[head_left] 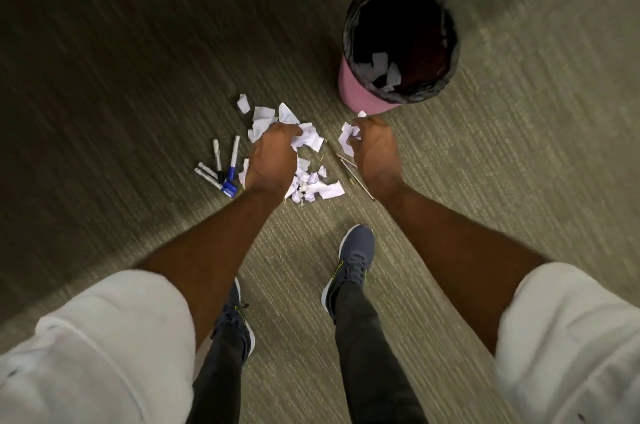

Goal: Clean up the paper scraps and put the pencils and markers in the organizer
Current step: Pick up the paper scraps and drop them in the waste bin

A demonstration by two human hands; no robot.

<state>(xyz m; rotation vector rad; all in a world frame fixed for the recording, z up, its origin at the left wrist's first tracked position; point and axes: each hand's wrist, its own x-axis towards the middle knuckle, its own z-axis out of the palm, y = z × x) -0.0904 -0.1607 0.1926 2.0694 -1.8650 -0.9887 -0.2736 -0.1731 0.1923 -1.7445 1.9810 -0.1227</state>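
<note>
Item: floor clean-up, carpeted room, seen from above.

Left hand point(272, 155): closing around a crumpled wad of paper at the centre of the frame, fingers curled in, directly over the heap.

Right hand point(375, 146): clenching a smaller white scrap, sitting just below the bin's base, centre right.

Paper scraps point(313, 186): lying in a loose heap on the carpet point(104, 77) at centre frame, some flat, some balled, spreading from above the left hand down to beneath it.

Bin point(363, 96): pink, lined with a black bag, standing upright in the upper right; a few white pieces are already showing inside.

Markers point(221, 167): clustering at centre left, just beside the heap. Long axes are running roughly top to bottom of the frame, fanning apart toward the top; the blue caps are gathering at the lower end.

Pencils point(349, 169): lying between the hands, thin, long axes slanting from upper left to lower right, partly passing under the right wrist. Which end is the tip cannot be told.

Organizer: not in view.

Risks, as judged: small scraps are likely to slip from overfull fists and scatter on the way to the bin; a pencil half buried among the paper could be scooped up and binned by mistake; the near shoe point(353, 261) could tread on strays.
</note>
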